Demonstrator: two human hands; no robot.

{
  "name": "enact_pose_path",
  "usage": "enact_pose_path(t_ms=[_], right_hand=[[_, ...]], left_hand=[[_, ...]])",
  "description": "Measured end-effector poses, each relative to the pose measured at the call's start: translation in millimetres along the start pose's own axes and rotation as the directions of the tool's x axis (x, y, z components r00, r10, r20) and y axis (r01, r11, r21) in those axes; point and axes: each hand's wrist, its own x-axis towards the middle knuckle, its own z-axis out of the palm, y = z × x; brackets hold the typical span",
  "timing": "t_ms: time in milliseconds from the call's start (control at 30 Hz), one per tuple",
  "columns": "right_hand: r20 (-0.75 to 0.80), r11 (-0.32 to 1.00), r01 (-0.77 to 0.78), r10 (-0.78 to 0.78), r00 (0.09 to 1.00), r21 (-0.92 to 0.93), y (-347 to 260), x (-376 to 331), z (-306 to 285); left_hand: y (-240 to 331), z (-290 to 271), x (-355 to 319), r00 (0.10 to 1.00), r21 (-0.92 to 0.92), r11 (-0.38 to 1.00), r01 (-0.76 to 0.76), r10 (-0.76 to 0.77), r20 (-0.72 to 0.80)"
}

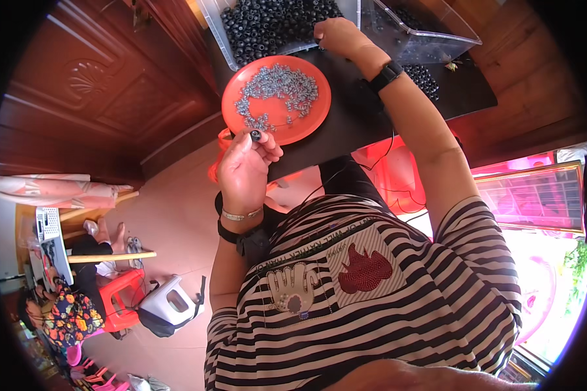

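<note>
My left hand is raised at the near edge of an orange-red plate, palm up. Its thumb and fingertips pinch a small black round piece with a lighter centre. Many small silver metal pieces are spread over the plate, mostly around its far and right sides. Beyond it, a clear plastic bin holds a heap of small black round pieces. My right hand is at that bin's near right corner, fingers closed together. Something dark shows at its fingertips, too small to make out.
A second clear bin stands right of my right hand, with loose black pieces beside it on the dark table. A red stool is beneath. At the left are another person in floral cloth and a red stool.
</note>
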Motion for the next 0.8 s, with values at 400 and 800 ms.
enact_pose_path(t_ms=[400,800], right_hand=[[0.219,0.992,-0.005,-0.022,0.975,0.123,19,-19,-23],[0.136,0.981,-0.071,0.047,0.99,0.18,29,-15,-41]], left_hand=[[-2,3,0,0.999,-0.015,1.0,0.024,-0.024,0.023],[-3,6,0,0.999,-0.019,0.999,0.036,-0.035,0.037]])
